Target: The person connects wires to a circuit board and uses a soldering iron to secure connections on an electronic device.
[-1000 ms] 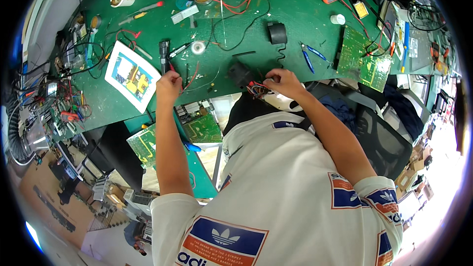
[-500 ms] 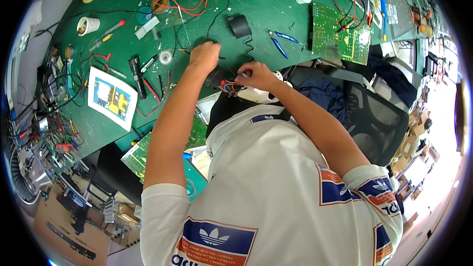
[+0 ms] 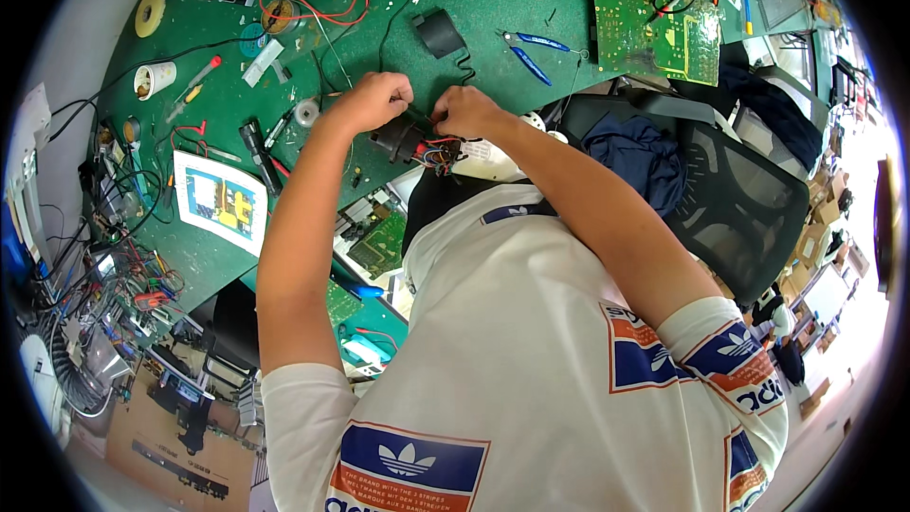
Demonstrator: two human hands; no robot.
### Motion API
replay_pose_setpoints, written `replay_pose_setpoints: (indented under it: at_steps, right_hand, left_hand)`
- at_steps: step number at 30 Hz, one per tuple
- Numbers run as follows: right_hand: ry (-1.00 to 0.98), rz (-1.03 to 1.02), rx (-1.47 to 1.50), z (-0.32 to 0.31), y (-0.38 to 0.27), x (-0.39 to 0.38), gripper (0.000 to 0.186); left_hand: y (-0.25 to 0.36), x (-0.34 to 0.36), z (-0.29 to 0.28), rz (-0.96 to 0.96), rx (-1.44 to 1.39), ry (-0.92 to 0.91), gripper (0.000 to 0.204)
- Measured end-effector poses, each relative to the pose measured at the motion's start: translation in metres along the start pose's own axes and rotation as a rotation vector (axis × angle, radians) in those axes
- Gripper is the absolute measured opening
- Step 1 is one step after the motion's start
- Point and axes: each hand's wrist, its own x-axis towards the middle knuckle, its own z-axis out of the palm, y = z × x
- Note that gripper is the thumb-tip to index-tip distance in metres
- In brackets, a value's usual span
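My left hand (image 3: 374, 101) is closed with fingers bent in a pinch; what it holds is too small and hidden to name. Just to its right, my right hand (image 3: 466, 114) is also closed, its fingertips pinched close to the left ones. Below and between the hands sits a dark, rounded housing (image 3: 396, 139), with a bundle of coloured wires (image 3: 438, 154) at its right side. A white rounded part (image 3: 488, 162) lies under my right wrist. Beyond the hands rests a black block (image 3: 438, 33) with a coiled black cord (image 3: 464, 66) running toward my right hand.
Blue-handled cutters (image 3: 536, 55) and a large green circuit board (image 3: 654, 27) lie to the right on the green bench (image 3: 360, 47). Left are a black flashlight (image 3: 259, 155), a printed sheet (image 3: 220, 199), a white cup (image 3: 154, 80) and tangled wires. A mesh chair (image 3: 735, 190) stands right.
The view has shifted slightly. My hands have come closer together, and the right hand's fingers have closed in. The dark housing with wires now shows more fully between them.
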Motion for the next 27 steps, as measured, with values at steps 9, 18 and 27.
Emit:
replay_pose_setpoints:
  at_steps: [9, 18, 27]
  right_hand:
    - [0.068, -0.042, 0.041, 0.006, 0.006, 0.001, 0.021]
    - [-0.007, 0.060, 0.075, 0.001, 0.002, 0.003, 0.020]
    - [0.005, 0.048, 0.088, 0.001, 0.002, 0.001, 0.019]
  left_hand:
    - [0.002, -0.002, -0.005, -0.049, -0.012, -0.026, 0.015]
    - [0.003, -0.001, -0.004, -0.053, -0.009, -0.044, 0.017]
    - [0.005, -0.002, -0.004, -0.050, -0.004, -0.027, 0.017]
